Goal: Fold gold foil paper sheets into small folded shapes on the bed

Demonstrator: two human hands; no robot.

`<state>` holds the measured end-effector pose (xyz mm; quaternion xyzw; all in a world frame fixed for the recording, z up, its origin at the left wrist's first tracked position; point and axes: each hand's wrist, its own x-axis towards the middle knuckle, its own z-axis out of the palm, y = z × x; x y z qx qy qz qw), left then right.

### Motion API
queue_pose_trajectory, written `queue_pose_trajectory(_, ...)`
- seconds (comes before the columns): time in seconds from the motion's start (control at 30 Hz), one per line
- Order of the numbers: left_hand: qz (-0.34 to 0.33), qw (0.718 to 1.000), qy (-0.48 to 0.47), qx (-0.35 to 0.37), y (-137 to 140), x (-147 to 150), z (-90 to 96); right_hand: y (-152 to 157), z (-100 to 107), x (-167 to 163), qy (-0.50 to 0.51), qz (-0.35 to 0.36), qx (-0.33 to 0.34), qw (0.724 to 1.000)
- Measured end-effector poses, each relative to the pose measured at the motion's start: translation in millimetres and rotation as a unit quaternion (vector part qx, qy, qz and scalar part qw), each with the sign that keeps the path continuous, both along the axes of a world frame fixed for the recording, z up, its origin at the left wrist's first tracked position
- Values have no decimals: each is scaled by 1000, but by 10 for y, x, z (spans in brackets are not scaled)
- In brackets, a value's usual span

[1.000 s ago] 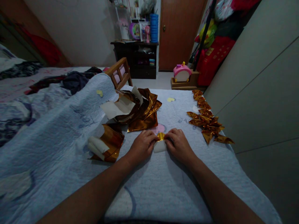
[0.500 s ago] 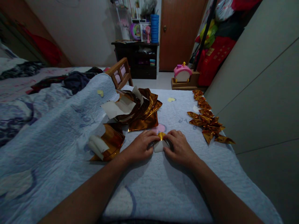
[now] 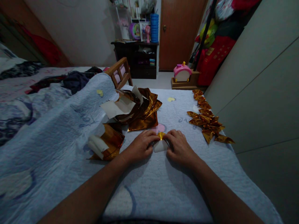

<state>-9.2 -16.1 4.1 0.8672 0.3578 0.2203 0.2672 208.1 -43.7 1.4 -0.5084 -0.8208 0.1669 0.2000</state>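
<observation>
A small sheet of gold foil paper [image 3: 160, 146], white side up with a gold fold along its far edge, lies on the quilted bed cover. My left hand [image 3: 143, 144] pinches its left side, fingers bent. On the right side, my right hand [image 3: 178, 145] grips the same sheet, its fingertips close to the left ones at the gold strip. Beyond my left hand, a fanned stack of gold foil paper [image 3: 142, 124] rests on the cover. Nearer my left forearm is a curled bundle of foil sheets [image 3: 113, 141]. Several folded gold foil pieces [image 3: 211, 126] lie at the right edge.
The pale blue quilt [image 3: 144, 193] covers the surface and rises in a ridge at left. A wooden rail [image 3: 119, 73] stands past the stack. Farther back are a dark cabinet [image 3: 142, 70] and a pink toy [image 3: 182, 73]. A pale panel [image 3: 263, 93] borders the right side.
My right thumb has slid slightly to the right along the sheet, showing more of its white face. Both hands otherwise keep their places, and the foil piles are unchanged.
</observation>
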Motion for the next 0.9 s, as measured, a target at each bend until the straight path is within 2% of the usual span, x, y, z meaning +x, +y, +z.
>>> queue_pose_trajectory(0.9,15,1000,25,12,-12,16,8,7,25,7,-9,5,-29,1000)
